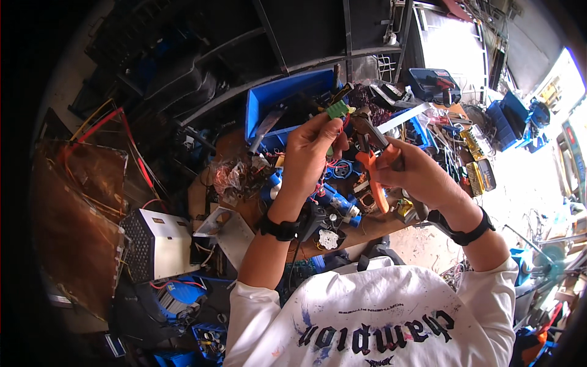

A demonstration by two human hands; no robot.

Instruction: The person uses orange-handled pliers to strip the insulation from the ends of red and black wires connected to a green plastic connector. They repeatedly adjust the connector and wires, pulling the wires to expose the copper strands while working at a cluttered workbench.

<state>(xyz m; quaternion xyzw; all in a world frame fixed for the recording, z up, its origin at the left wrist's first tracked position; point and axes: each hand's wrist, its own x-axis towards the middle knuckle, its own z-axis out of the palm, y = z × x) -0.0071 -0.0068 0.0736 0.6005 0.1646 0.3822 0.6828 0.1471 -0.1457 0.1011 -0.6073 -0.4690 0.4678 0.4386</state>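
Observation:
My left hand (pixel 309 147) is raised over the cluttered bench, thumb and fingers pinching a green connector block (pixel 337 110). Thin wires, at least one of them red, run by the block. In my right hand (pixel 419 174) is a pair of pliers (pixel 378 191) with orange handles, its fingers wrapped round them. The metal head of the pliers points up and left, close beside the connector and the wires. Whether the jaws touch a wire is too small to tell.
Behind my hands stands a blue bin (pixel 252 107) with tools in it. Loose wires, blue cylindrical parts (pixel 336 200) and a clear plastic bag (pixel 237 177) crowd the wooden bench (pixel 382 231). A white metal box (pixel 171 238) sits at the left, near a brown panel (pixel 79 208).

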